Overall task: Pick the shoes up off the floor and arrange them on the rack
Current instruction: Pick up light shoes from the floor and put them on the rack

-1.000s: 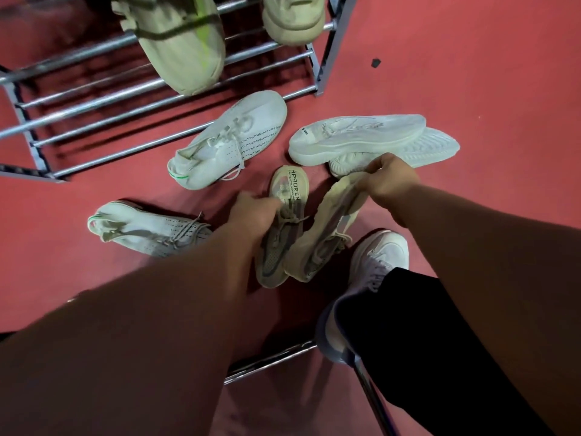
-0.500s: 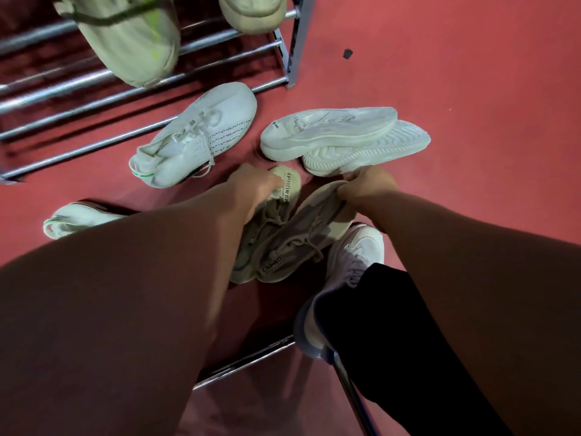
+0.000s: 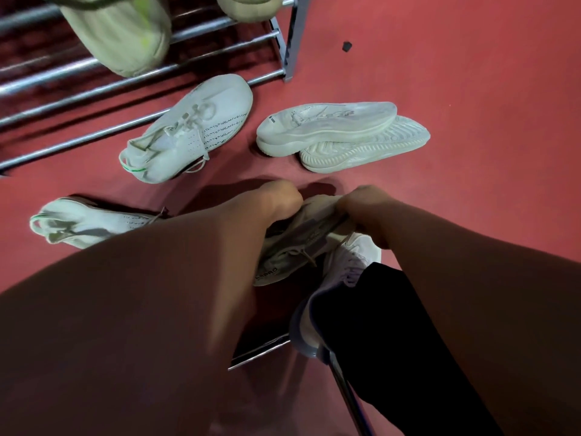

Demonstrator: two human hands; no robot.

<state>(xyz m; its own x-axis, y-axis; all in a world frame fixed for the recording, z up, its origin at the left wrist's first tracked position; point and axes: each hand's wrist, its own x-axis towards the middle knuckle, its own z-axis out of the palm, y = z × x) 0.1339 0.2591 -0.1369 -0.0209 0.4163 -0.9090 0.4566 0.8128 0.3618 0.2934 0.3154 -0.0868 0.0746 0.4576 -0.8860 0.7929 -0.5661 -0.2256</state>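
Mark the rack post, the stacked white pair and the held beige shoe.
rack post (image 3: 287, 58): head view, grey upright.
stacked white pair (image 3: 327, 127): head view, upper shoe's side.
beige shoe (image 3: 295, 250): head view, laced top.

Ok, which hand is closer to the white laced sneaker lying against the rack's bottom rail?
Left. The left hand is just below and right of that sneaker. The right hand is farther right, beyond the left. Both are gripping beige shoes.
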